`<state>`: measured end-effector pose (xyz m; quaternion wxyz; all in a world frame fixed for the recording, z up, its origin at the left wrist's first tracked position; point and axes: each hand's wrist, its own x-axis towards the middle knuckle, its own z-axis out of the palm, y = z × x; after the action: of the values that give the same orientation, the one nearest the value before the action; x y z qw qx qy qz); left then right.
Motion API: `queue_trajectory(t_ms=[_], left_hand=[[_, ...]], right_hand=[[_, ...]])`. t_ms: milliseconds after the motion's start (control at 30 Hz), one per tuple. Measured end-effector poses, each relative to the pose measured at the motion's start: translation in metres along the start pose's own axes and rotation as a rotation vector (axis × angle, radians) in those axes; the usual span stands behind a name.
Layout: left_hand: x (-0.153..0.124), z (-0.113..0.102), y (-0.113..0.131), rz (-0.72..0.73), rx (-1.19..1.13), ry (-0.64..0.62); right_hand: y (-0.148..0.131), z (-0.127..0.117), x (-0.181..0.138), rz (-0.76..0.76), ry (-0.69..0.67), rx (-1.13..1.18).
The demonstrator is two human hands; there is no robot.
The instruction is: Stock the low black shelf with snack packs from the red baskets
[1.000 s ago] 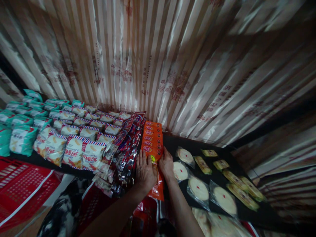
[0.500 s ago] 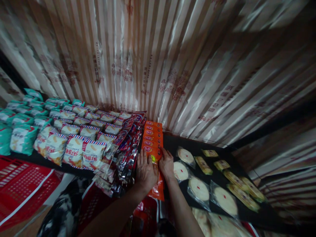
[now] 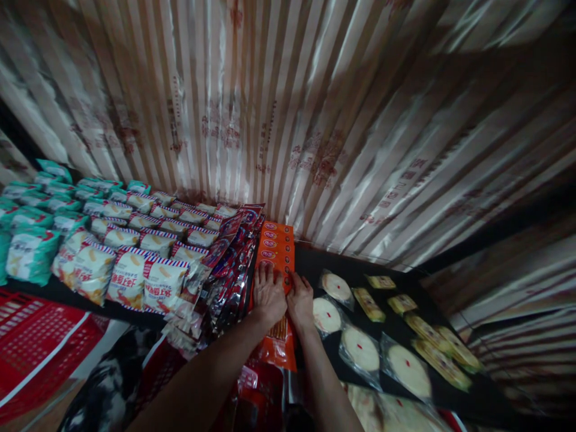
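Note:
A row of overlapping orange snack packets runs from the back wall toward me on a black surface. My left hand lies flat on the packets with its fingers stretched forward. Along their right edge rests my right hand, fingers extended and touching the side of the row. Neither hand grips anything. Below my hands, the front orange packet shows a clear window with brown contents. Close to the left of the row lie dark red-and-purple shiny packets, overlapping one another.
White snack bags with striped tops and green bags stand in rows at left. Round flat cakes in clear wrap and yellow packets lie at right. Red baskets sit below the front edge; striped sheeting hangs behind.
Both hands have slid a little farther back along the orange packets, covering more of the upper rows. More of the front packet's window now shows. The view has shifted slightly.

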<state>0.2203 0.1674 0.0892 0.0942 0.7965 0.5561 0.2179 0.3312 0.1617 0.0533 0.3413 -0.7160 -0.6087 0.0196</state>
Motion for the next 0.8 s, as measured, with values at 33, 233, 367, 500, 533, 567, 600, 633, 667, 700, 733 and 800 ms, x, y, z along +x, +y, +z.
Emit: queue_trajectory(t_ms=[33,233,367,500,533,567,600,633,667,700,733,800], left_hand=[[0.000,0.003,-0.001,-0.001,-0.005,0.007],[-0.002,0.010,-0.006,-0.002,-0.021,0.032],[0.000,0.007,-0.005,-0.003,0.001,0.012],[0.001,0.004,-0.003,0.005,0.016,0.006],[0.002,0.003,-0.002,0.001,0.017,0.002],[0.002,0.002,-0.001,-0.002,0.019,-0.002],[0.002,0.000,0.000,-0.004,0.021,-0.006],[0.003,-0.002,0.001,0.000,0.025,-0.007],[0.003,-0.004,0.002,0.009,0.032,-0.004],[0.003,-0.006,0.003,0.021,0.041,0.003],[0.004,-0.009,0.004,0.038,0.050,0.014],[0.002,-0.016,0.008,0.070,0.055,0.033]], right_hand=[[-0.001,0.000,0.000,-0.008,-0.002,-0.005],[-0.002,0.001,-0.003,-0.056,0.010,-0.038],[0.000,0.003,-0.005,-0.050,-0.011,-0.056],[0.003,0.005,-0.006,-0.010,-0.002,-0.047],[0.004,0.005,-0.006,-0.005,0.002,-0.033],[0.004,0.004,-0.006,0.000,0.009,-0.017],[0.004,0.003,-0.006,0.005,0.021,-0.001],[0.003,0.002,-0.005,0.009,0.034,0.011],[0.002,0.000,-0.005,0.010,0.049,0.022],[0.000,-0.003,-0.005,0.010,0.066,0.033],[-0.002,-0.007,-0.004,0.009,0.089,0.045],[-0.009,-0.017,-0.006,0.005,0.136,0.080]])
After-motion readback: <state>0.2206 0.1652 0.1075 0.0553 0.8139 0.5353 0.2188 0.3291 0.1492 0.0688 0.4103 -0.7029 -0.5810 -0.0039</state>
